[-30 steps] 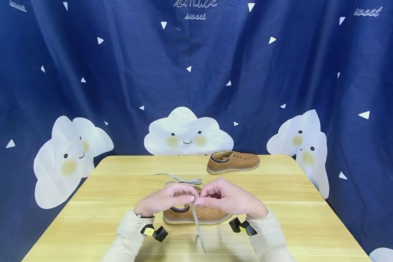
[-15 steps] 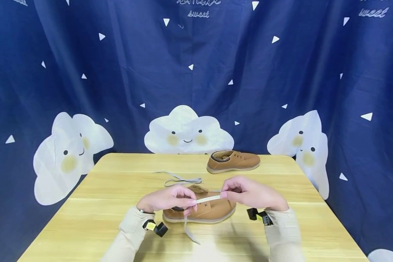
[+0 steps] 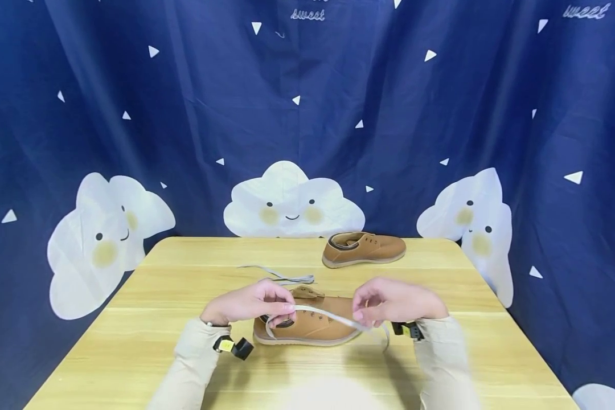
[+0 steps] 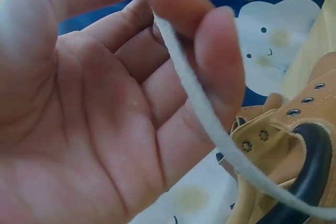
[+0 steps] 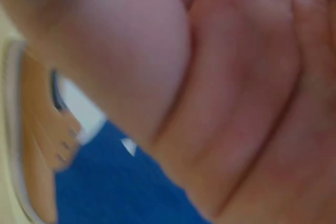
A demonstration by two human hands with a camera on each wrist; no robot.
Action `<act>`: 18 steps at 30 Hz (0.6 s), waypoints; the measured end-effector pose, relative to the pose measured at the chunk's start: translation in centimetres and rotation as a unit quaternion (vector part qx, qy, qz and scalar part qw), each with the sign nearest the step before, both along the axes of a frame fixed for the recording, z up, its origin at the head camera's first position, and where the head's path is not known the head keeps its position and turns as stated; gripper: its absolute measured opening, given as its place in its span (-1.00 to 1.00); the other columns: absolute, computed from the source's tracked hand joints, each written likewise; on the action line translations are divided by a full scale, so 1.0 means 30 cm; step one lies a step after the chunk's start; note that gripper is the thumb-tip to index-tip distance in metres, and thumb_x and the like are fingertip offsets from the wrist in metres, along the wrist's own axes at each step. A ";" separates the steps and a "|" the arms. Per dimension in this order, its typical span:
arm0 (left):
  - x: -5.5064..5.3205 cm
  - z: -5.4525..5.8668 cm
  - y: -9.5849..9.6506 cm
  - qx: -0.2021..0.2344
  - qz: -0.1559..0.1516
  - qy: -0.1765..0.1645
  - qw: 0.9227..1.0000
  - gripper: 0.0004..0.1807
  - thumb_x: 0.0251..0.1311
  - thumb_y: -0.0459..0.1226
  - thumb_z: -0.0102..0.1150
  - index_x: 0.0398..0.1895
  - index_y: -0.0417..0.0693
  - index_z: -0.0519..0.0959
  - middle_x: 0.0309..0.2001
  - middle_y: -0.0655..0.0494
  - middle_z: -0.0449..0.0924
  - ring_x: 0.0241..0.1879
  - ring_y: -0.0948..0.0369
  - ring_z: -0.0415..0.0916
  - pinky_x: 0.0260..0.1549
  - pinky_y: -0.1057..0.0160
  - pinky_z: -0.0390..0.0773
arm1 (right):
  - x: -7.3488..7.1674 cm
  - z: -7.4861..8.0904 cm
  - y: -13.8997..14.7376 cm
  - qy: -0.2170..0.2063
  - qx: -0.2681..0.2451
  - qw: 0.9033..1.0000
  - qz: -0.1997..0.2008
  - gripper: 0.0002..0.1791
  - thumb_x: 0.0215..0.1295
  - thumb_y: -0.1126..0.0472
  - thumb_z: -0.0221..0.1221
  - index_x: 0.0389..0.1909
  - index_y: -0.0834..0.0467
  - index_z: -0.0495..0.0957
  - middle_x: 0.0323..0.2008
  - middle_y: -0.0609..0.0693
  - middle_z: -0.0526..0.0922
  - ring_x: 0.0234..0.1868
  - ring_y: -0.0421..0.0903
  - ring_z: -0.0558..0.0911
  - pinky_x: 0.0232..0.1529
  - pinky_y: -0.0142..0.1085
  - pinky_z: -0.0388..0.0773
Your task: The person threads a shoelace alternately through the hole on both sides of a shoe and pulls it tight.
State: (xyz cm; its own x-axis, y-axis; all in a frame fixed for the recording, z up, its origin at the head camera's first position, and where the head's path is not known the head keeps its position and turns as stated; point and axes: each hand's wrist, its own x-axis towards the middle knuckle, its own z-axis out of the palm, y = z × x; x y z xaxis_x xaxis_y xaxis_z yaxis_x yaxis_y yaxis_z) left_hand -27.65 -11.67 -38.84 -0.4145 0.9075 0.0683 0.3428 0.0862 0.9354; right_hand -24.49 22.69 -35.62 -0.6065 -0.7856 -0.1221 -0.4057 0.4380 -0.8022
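In the head view, my left hand [image 3: 253, 302] pinches a flat pale grey shoelace [image 3: 320, 311] between thumb and fingertips. The left wrist view shows the shoelace [image 4: 202, 114] trailing from those fingertips across the palm side. Beyond them the lace sags to the right and passes just under the fingertips of my right hand [image 3: 402, 300], its far end blurred; I cannot tell whether those bent fingers hold it. Below both hands a tan shoe [image 3: 307, 330] sits on the table, toe to the right, its eyelets bare and its tongue [image 3: 307, 292] raised.
A second tan shoe [image 3: 381, 250], toe also to the right, stands at the table's back edge. Behind the near shoe lies a bundled grey lace [image 3: 294, 279]. The wooden table [image 3: 133, 353] meets a dark blue curtain [image 3: 297, 131] printed with clouds.
My hands have drawn apart from their meeting point over the shoe. The lace, hanging down at first, then stretched between them, now bows loosely, its end swinging right.
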 end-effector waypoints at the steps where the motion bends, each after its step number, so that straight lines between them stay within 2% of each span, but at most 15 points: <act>1: 0.002 0.000 0.005 -0.006 0.001 0.003 1.000 -0.65 0.57 -0.27 0.00 -0.14 -0.49 0.58 -0.53 -0.19 0.44 -0.49 0.37 0.43 -0.46 0.36 0.52 | -0.009 -0.011 -0.024 0.004 0.010 1.000 0.009 -0.80 0.48 0.13 0.22 -0.19 0.20 0.66 -0.39 0.19 0.72 -0.41 -0.26 0.65 -0.25 -0.31 0.69; 5: 0.009 -0.003 0.029 -0.031 0.002 0.017 0.999 -0.63 0.57 -0.21 0.02 -0.15 -0.43 0.59 -0.55 0.08 0.45 -0.55 0.33 0.38 -0.51 0.36 0.45 | -0.040 -0.047 -0.120 0.025 0.026 0.999 0.032 -0.71 0.51 0.03 0.19 0.01 0.15 0.68 -0.10 0.12 0.79 -0.10 -0.31 0.71 0.07 -0.33 0.65; 8: 0.009 -0.006 0.043 -0.037 -0.003 0.021 0.999 -0.62 0.57 -0.19 0.02 -0.16 -0.40 0.60 -0.55 0.18 0.44 -0.57 0.28 0.35 -0.56 0.32 0.38 | -0.051 -0.062 -0.181 0.039 -0.008 0.998 0.050 -0.69 0.55 0.04 0.14 0.09 0.12 0.67 0.02 0.06 0.78 0.02 -0.33 0.68 0.14 -0.37 0.61; 11: 0.006 -0.011 0.046 -0.034 -0.003 0.020 0.999 -0.64 0.57 -0.19 0.01 -0.17 -0.36 0.62 -0.56 0.17 0.43 -0.60 0.08 0.32 -0.65 0.19 0.34 | -0.053 -0.071 -0.221 0.032 -0.054 0.996 0.065 -0.76 0.55 0.13 0.15 0.02 0.14 0.70 -0.06 0.07 0.79 -0.10 -0.31 0.69 0.00 -0.39 0.64; 14: 0.006 -0.008 0.040 -0.046 0.003 0.029 0.999 -0.66 0.56 -0.17 0.02 -0.18 -0.30 0.63 -0.58 0.15 0.41 -0.60 -0.03 0.29 -0.66 0.16 0.33 | -0.053 -0.078 -0.233 0.033 -0.076 0.994 0.066 -0.82 0.50 0.19 0.20 -0.16 0.20 0.72 -0.29 0.03 0.76 -0.31 -0.35 0.61 -0.20 -0.46 0.59; 16: 0.004 -0.007 0.032 -0.050 0.005 0.035 0.998 -0.66 0.56 -0.17 0.03 -0.18 -0.30 0.63 -0.60 0.10 0.39 -0.61 0.04 0.31 -0.63 0.22 0.36 | -0.053 -0.081 -0.231 0.038 -0.075 0.994 0.067 -0.82 0.48 0.19 0.23 -0.25 0.22 0.71 -0.40 0.00 0.69 -0.40 -0.35 0.55 -0.29 -0.48 0.53; 18: 0.000 -0.005 0.022 -0.051 0.006 0.038 0.998 -0.65 0.56 -0.18 0.03 -0.17 -0.34 0.62 -0.60 -0.03 0.37 -0.61 0.13 0.32 -0.60 0.29 0.39 | -0.052 -0.080 -0.219 0.039 -0.067 0.995 0.068 -0.80 0.45 0.18 0.25 -0.31 0.24 0.69 -0.45 0.01 0.63 -0.44 -0.38 0.50 -0.34 -0.49 0.49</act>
State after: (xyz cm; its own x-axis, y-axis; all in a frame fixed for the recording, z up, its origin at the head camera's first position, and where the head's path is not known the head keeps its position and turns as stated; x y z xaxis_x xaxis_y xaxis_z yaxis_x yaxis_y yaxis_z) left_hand -27.64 -11.01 -39.00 -0.4222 0.9065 0.0072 0.4101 0.1839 0.8933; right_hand -26.04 16.13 -38.01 -0.4973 -0.8669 0.0330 -0.5171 0.2656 -0.8137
